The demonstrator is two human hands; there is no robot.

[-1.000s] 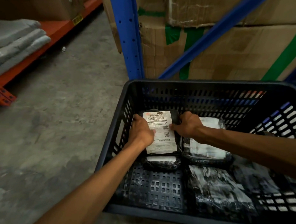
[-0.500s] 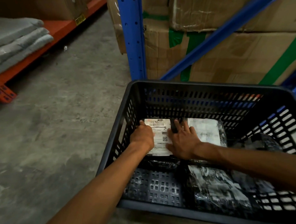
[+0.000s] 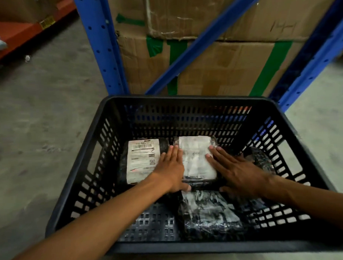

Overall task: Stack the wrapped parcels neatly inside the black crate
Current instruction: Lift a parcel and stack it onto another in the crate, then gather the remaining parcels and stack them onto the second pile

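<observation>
The black slotted crate (image 3: pixel 94 171) sits on the floor in front of me. Against its far wall lie two black-wrapped parcels side by side: one with a white barcode label (image 3: pixel 143 160) at the left, one with a pale wrinkled label (image 3: pixel 196 158) in the middle. My left hand (image 3: pixel 172 168) lies flat, fingers together, along the left edge of the middle parcel, and my right hand (image 3: pixel 236 170) lies flat on its right edge. Another shiny black parcel (image 3: pixel 208 214) lies nearer me, and one more (image 3: pixel 262 157) rests at the right, partly hidden by my right arm.
Blue rack uprights (image 3: pixel 99 44) and a diagonal brace stand just behind the crate, with taped cardboard boxes (image 3: pixel 223 65) on the floor between them. An orange shelf (image 3: pixel 17 32) runs along the upper left. Grey concrete floor (image 3: pixel 40 115) lies to the left.
Both hands left the barcode-labelled parcel, which now lies flat at the far left. They shifted right and now press on the sides of the middle parcel. The camera view also moved right.
</observation>
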